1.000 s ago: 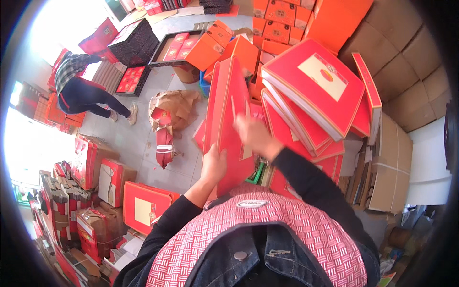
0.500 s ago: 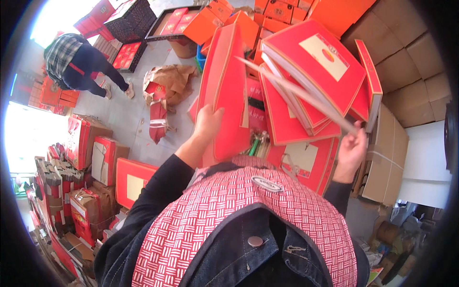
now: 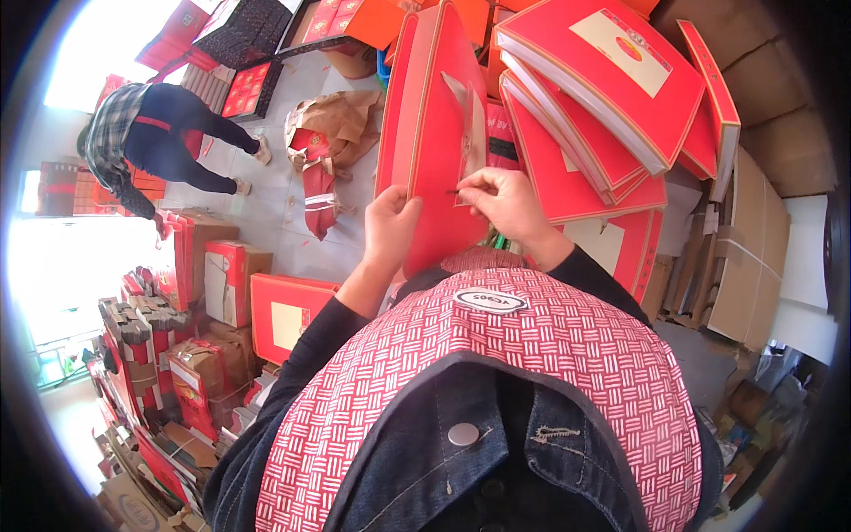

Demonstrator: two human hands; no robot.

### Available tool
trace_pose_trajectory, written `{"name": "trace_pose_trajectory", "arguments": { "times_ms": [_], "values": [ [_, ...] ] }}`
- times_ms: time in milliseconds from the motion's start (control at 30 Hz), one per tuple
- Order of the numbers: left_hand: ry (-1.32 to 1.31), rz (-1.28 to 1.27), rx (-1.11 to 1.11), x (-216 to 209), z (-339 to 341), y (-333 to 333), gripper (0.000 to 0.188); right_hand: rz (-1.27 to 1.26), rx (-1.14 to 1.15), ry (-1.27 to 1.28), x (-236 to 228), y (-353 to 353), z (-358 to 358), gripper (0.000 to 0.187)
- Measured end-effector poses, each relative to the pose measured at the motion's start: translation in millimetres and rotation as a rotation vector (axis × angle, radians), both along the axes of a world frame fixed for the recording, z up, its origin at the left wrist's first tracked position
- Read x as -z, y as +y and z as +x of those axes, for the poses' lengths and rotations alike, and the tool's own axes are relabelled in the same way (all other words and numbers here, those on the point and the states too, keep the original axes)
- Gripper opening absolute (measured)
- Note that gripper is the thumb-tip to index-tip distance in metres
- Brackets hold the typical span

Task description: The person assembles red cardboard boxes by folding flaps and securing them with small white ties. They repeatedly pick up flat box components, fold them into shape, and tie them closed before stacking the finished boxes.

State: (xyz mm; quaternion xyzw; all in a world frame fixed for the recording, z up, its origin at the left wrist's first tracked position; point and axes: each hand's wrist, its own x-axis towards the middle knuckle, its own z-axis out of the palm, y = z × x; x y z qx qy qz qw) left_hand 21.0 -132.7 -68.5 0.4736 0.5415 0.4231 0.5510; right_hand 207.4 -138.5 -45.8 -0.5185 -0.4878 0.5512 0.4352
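Note:
A large red box [image 3: 424, 115] with gold edging stands upright and tilted in front of me. My left hand [image 3: 390, 229] is closed on its near left edge, thumb on the red face. My right hand [image 3: 510, 206] pinches close to the box's right face, at the end of a pale ribbon-like strip [image 3: 470, 115] that loops up along that face. A small dark tip shows at the right fingertips; its kind cannot be made out. Behind my right hand lies a stack of red boxes [image 3: 612, 80] with white sides, partly over another red box [image 3: 612, 248] with a cream label.
Flattened cardboard [image 3: 753, 257] leans at the right. Crumpled brown paper [image 3: 332, 124] with red packaging lies on the floor [image 3: 275, 213] ahead left. Red cartons and bundled cardboard [image 3: 128, 346] stack up at the left. Another person [image 3: 177, 129] bends over boxes at the far left.
My right hand has come in from the far right to the box face, and the strip, stretched taut before, now hangs in a loop. The other person reaches down to the left stack.

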Motion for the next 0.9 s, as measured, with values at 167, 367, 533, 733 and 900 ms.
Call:
{"name": "trace_pose_trajectory", "arguments": {
  "times_ms": [167, 367, 533, 733, 900],
  "values": [
    [0.054, -0.018, 0.000, 0, 2, -7, 0.014, 0.144, -0.070, -0.279, 14, 5, -14, 0.013],
    [0.129, 0.022, 0.028, -12, 10, -9, 0.013, 0.239, 0.004, -0.309, 13, 3, -26, 0.015],
    [0.096, 0.018, 0.035, -8, 10, -9, 0.013, 0.224, 0.076, -0.303, 19, 3, -26, 0.013],
    [0.159, 0.049, 0.014, -14, 14, -11, 0.014, 0.298, 0.108, -0.384, 10, 0, -32, 0.012],
    [0.206, 0.144, 0.001, -8, 17, -16, 0.013, 0.510, 0.121, -0.535, 15, -1, -37, 0.009]
  ]
}}
